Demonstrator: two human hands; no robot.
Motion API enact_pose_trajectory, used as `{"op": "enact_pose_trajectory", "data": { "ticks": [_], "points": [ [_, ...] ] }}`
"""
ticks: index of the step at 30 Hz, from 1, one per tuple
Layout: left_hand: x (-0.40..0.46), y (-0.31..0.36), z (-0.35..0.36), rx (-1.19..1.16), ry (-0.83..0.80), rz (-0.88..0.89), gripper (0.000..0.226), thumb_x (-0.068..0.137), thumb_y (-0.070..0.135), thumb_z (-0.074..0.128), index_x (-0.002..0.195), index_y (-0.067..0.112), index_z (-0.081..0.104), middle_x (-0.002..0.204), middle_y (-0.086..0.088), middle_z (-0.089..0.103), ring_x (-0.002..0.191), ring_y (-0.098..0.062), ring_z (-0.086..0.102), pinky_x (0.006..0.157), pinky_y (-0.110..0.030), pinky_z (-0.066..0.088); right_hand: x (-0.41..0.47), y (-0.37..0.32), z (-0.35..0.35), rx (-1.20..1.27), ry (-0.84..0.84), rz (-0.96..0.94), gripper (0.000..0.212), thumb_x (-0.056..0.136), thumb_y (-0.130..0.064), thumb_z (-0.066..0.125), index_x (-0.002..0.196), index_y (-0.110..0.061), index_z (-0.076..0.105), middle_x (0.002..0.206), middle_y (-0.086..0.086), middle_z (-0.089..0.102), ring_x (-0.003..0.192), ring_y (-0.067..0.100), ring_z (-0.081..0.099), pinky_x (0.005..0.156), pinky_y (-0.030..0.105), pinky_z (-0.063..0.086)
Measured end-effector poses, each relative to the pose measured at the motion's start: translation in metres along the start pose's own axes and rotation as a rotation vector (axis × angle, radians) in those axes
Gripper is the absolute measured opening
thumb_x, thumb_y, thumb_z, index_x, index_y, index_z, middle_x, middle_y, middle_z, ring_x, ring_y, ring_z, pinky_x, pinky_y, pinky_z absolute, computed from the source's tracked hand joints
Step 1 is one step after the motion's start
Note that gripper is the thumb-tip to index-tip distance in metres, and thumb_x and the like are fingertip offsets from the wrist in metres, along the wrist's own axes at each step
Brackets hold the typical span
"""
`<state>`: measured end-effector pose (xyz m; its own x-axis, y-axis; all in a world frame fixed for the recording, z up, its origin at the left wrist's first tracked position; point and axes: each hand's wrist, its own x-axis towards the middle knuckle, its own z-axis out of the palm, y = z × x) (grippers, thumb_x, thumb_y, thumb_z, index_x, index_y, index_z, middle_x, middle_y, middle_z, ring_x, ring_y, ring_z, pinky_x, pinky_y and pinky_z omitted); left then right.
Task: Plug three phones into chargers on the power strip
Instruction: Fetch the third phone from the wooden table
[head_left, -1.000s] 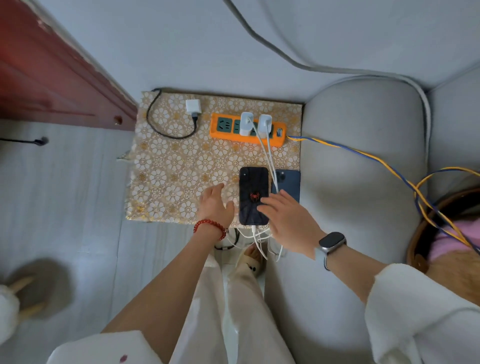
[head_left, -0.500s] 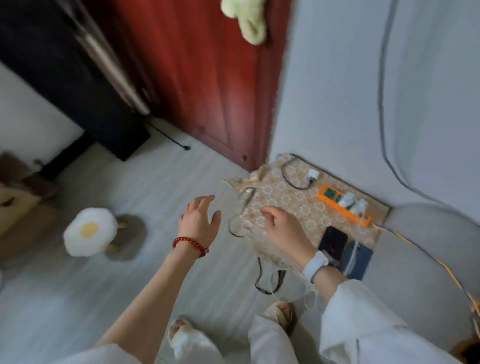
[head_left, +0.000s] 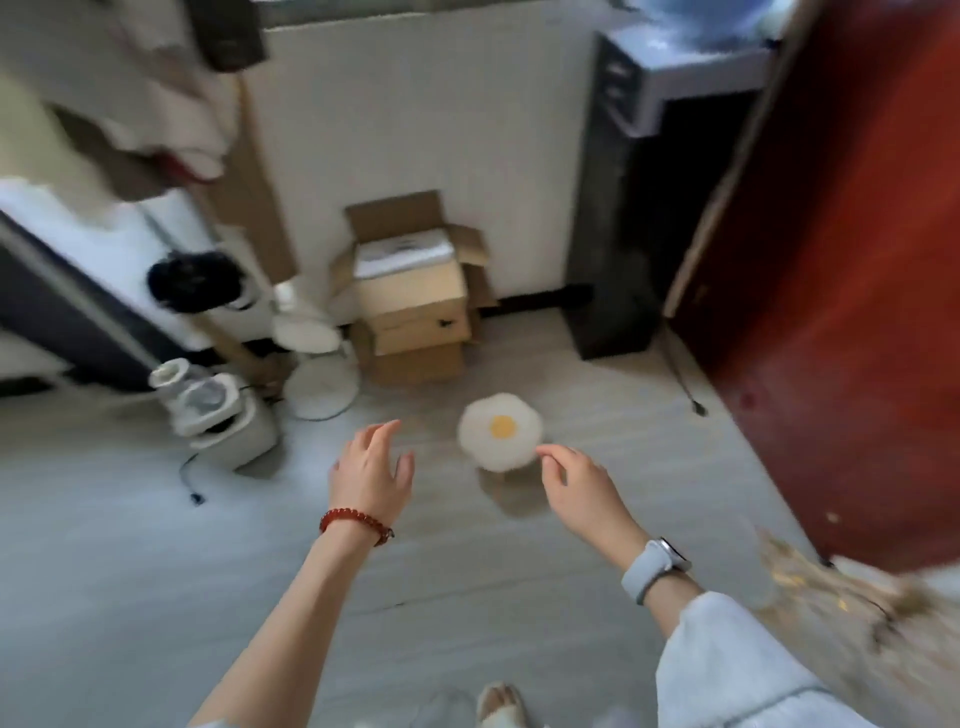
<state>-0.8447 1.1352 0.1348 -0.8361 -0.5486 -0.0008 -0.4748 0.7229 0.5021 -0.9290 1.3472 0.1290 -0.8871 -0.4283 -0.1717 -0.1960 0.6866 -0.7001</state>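
Note:
The phones, chargers and orange power strip are out of view now. Only a blurred corner of the gold patterned cloth (head_left: 841, 592) shows at the right edge. My left hand (head_left: 371, 475), with a red bead bracelet at the wrist, hangs in the air over the grey floor, fingers spread and empty. My right hand (head_left: 582, 488), with a grey watch on the wrist, is also raised over the floor; its fingers are loosely curled and hold nothing.
A fried-egg shaped stool (head_left: 500, 431) stands on the floor just beyond my hands. Stacked cardboard boxes (head_left: 415, 301) sit against the white wall. A white fan (head_left: 317, 364) and a grey appliance (head_left: 218, 415) stand at left. The red door (head_left: 841, 270) fills the right.
The view has swung left, away from the cloth, phones and power strip, to the room's floor. Both hands left the cloth and now hang free in the air.

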Motion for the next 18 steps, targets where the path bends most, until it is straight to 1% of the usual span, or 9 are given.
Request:
{"op": "enact_pose_trajectory", "data": {
  "ticks": [2,5,10,13,16,18],
  "points": [
    [0.004,-0.060,-0.036,-0.022,0.094,-0.147,0.041,0.089,0.021,0.052,0.129,0.011,0.049,0.132,-0.012,0.051,0.122,-0.030,0.045,0.100,-0.042,0.037,0.030,-0.052,0.043,-0.048,-0.110,-0.101,0.031,0.094,-0.015,0.039,0.118,-0.012,0.059,0.125,0.009,0.060,0.119,0.026,0.051,0.095,0.025,0.030],
    [-0.004,-0.134,-0.078,-0.047,0.203,-0.357,0.040,0.088,0.020,0.053,0.127,0.011,0.050,0.129,-0.013,0.053,0.118,-0.032,0.049,0.097,-0.043,0.039,0.064,-0.125,0.105,-0.105,-0.278,-0.250,0.031,0.095,-0.015,0.038,0.119,-0.012,0.058,0.123,0.011,0.061,0.118,0.027,0.051,0.095,0.027,0.034],
    [-0.013,-0.249,-0.136,-0.056,0.381,-0.643,0.039,0.087,0.021,0.055,0.125,0.011,0.053,0.127,-0.013,0.055,0.120,-0.031,0.047,0.097,-0.044,0.039,0.103,-0.242,0.220,-0.167,-0.519,-0.508,0.031,0.094,-0.013,0.040,0.119,-0.009,0.057,0.126,0.011,0.059,0.119,0.025,0.051,0.099,0.027,0.032],
    [0.004,-0.315,-0.171,-0.017,0.449,-0.743,0.039,0.087,0.023,0.055,0.125,0.012,0.053,0.128,-0.012,0.054,0.120,-0.030,0.046,0.097,-0.041,0.038,0.129,-0.311,0.289,-0.196,-0.623,-0.644,0.032,0.094,-0.015,0.040,0.121,-0.011,0.056,0.127,0.010,0.058,0.119,0.024,0.051,0.097,0.027,0.033],
    [0.042,-0.385,-0.215,0.007,0.516,-0.834,0.041,0.089,0.026,0.052,0.127,0.014,0.050,0.131,-0.010,0.051,0.122,-0.029,0.044,0.098,-0.042,0.037,0.163,-0.391,0.360,-0.224,-0.702,-0.785,0.032,0.093,-0.016,0.040,0.121,-0.012,0.056,0.126,0.009,0.059,0.118,0.023,0.051,0.097,0.029,0.037],
    [0.070,-0.420,-0.246,0.001,0.546,-0.886,0.042,0.089,0.027,0.050,0.129,0.014,0.048,0.133,-0.010,0.049,0.123,-0.029,0.043,0.099,-0.041,0.037,0.185,-0.442,0.397,-0.248,-0.736,-0.872,0.032,0.093,-0.016,0.040,0.120,-0.011,0.057,0.123,0.010,0.060,0.116,0.024,0.052,0.094,0.029,0.038]
  ]
}}
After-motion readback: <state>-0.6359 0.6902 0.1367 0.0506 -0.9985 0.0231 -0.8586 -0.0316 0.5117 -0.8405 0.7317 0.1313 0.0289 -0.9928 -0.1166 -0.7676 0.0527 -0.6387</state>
